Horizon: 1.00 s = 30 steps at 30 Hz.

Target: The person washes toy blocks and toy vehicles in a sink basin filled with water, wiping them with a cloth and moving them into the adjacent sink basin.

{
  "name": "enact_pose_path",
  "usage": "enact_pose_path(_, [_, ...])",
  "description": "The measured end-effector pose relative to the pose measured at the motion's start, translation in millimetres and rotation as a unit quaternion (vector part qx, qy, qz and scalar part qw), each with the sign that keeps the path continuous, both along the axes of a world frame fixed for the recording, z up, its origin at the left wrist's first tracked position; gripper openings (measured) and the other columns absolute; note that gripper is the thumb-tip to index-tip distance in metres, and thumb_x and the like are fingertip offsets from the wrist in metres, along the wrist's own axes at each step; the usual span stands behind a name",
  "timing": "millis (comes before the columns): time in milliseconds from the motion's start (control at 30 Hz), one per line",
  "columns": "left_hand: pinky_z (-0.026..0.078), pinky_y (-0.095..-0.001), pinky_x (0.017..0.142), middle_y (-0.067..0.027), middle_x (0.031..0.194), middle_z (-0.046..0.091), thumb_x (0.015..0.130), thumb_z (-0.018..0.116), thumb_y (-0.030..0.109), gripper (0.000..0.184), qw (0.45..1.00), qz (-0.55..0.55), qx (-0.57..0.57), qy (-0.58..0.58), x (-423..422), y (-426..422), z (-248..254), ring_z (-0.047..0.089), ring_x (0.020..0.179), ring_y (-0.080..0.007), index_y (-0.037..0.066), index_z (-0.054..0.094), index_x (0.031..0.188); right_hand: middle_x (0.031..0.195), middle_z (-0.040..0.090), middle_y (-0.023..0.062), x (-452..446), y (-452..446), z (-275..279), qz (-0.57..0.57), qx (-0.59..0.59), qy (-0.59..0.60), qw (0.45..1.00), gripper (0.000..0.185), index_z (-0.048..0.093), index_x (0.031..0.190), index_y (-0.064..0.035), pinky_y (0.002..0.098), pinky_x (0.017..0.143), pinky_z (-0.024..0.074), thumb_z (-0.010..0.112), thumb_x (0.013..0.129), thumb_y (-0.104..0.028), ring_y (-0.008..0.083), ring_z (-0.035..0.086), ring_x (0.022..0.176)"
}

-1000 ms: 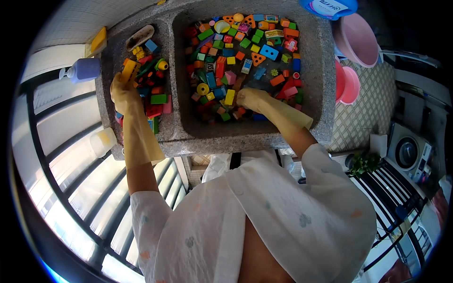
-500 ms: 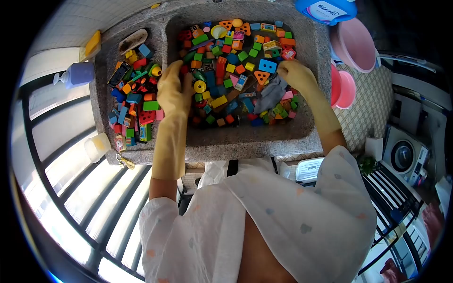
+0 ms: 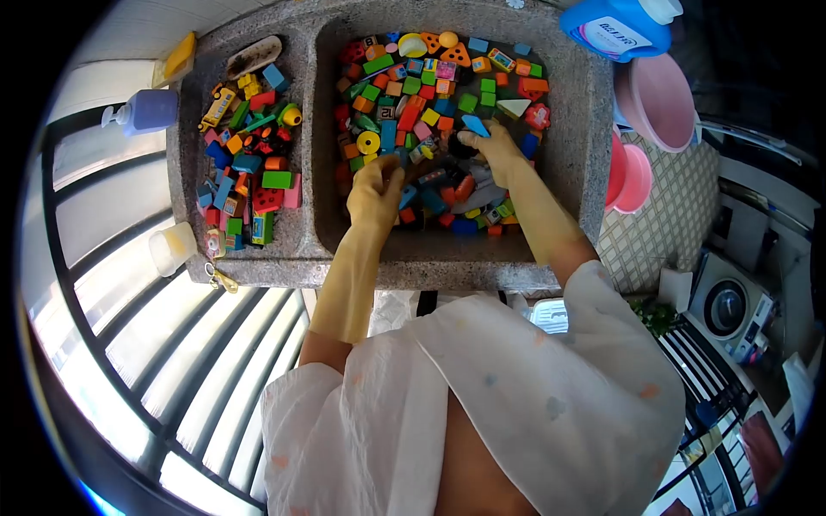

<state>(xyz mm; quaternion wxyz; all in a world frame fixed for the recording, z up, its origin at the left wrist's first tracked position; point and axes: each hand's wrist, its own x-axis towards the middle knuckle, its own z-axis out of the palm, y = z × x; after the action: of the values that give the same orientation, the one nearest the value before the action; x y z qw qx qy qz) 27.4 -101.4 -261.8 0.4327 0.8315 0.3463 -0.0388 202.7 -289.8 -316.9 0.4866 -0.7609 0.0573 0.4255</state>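
Both hands wear pale yellow gloves and are over the large stone basin [image 3: 430, 249], among many coloured toy blocks in water. My right hand [image 3: 492, 148] pinches a blue block [image 3: 475, 125], with a dark thing just left of its fingers. My left hand [image 3: 375, 187] has its fingers curled at the left-centre of the basin, and what they hold, if anything, is hidden. A grey cloth [image 3: 484, 193] lies in the water below my right hand. Left of my right hand is a yellow ring-shaped block [image 3: 367, 142].
The narrow left compartment [image 3: 196, 86] holds piled toys, with a yellow bus [image 3: 218, 107] on top. A pump bottle [image 3: 153, 113] stands to its left. At the right are a blue detergent bottle [image 3: 615, 33] and pink basins [image 3: 658, 99].
My left hand has moved from the left compartment into the large basin, where the bus stayed behind. My right hand has shifted to the basin's centre-right and now has a blue block.
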Motion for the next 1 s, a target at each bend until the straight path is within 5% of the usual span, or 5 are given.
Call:
enact_pose_path(100, [0.054,-0.0371,0.096,-0.0096,0.118,0.070,0.093,0.074,0.013,0.039,0.964,0.062,-0.240,-0.101,21,-11,-19,0.065,0.116,-0.0196,0.004,0.065,0.130,0.097,0.066,0.0026,3,17,68,-0.048,0.088,0.047,0.994,0.032,0.068,0.112,-0.0054,0.0333,0.077,0.0484,0.073,0.091,-0.029,0.0144,0.059,0.082])
enact_pose_path(333, [0.055,-0.0360,0.090,-0.0133,0.118,0.069,0.094,0.074,0.012,0.035,0.979,-0.107,-0.091,-0.145,55,-6,26,0.067,0.105,-0.0190,0.004,0.066,0.127,0.101,0.070,0.0070,-15,28,83,-0.006,0.167,0.074,0.983,0.030,0.066,0.115,-0.0026,0.0346,0.086,0.0544,0.072,0.094,-0.023,0.0191,0.067,0.087])
enact_pose_path(500, [0.057,-0.0282,0.071,-0.0067,0.102,0.071,0.102,0.061,0.009,0.016,0.924,0.188,-0.312,-0.114,30,27,8,0.067,0.086,-0.0118,0.004,0.068,0.116,0.106,0.073,0.0109,14,6,34,-0.246,0.196,0.048,0.948,0.038,0.060,0.125,-0.0014,0.0406,0.096,0.0555,0.070,0.097,-0.026,0.0239,0.071,0.095])
enact_pose_path(667, [0.058,-0.0260,0.071,-0.0070,0.102,0.071,0.106,0.055,0.012,0.017,0.880,0.267,-0.372,-0.123,2,38,16,0.067,0.084,-0.0120,0.003,0.068,0.114,0.148,0.052,0.0174,-29,4,-22,0.133,-0.300,-0.277,0.903,0.080,0.034,0.158,-0.0120,0.0466,0.110,0.0480,0.070,0.095,-0.047,0.0378,0.055,0.132])
enact_pose_path(1000, [0.051,-0.0351,0.096,-0.0137,0.117,0.068,0.092,0.070,0.006,0.030,0.941,0.222,0.076,-0.244,-25,96,55,0.066,0.107,-0.0246,0.008,0.069,0.122,0.173,0.007,0.0115,-50,64,-22,0.535,-0.256,-0.351,0.725,0.100,0.013,0.166,-0.0221,0.0658,0.122,0.0206,0.074,0.091,-0.047,0.0346,0.010,0.159])
